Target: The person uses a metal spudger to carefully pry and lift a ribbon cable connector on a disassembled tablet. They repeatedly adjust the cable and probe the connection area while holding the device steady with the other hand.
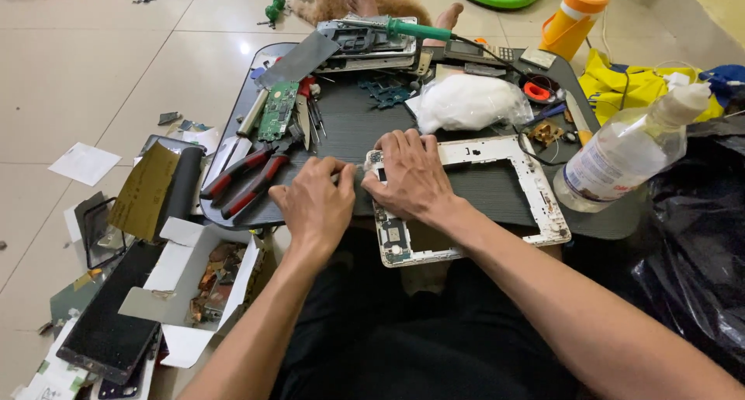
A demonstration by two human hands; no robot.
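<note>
Your right hand (411,175) presses flat on the white frame's (535,187) left end, its long axis running rightward; left hand (314,202), fingers curled, pinches something unclear beside it.

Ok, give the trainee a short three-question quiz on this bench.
1. True or false: the right hand rests on the white frame.
2. What lies just left of the left hand? A) red pliers B) a hammer C) a cup
3. Which tool has the green handle, at the tray's far edge?

Key: 1 true; 2 A; 3 the soldering iron.
</note>
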